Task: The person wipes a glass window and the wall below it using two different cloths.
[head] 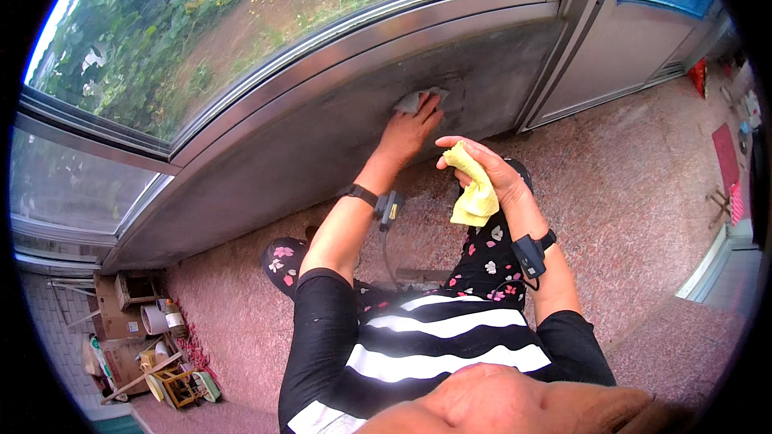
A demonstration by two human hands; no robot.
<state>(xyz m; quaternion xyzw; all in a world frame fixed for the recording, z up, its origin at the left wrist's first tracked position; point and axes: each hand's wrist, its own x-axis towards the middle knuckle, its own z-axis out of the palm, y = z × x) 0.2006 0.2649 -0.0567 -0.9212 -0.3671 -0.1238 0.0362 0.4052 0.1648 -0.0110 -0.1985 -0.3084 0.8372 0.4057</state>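
Observation:
My left hand (413,126) is spread over a thin greyish-white piece (409,102), perhaps a cloth or pad, pressed flat to the grey wall (338,132) under the window. Darker, rough marks show on the wall just right of the fingers. In my right hand (491,169), held in front of the wall above my knee, is a folded yellow cloth (475,199) whose loose end hangs down. The right thumb and fingers curl around its upper part.
Above the wall runs a metal window frame (374,42); a metal door (621,54) stands to the right. Speckled reddish floor (603,193) lies around me. At lower left are a cardboard box (114,313), a small yellow wooden stool (178,387) and other clutter.

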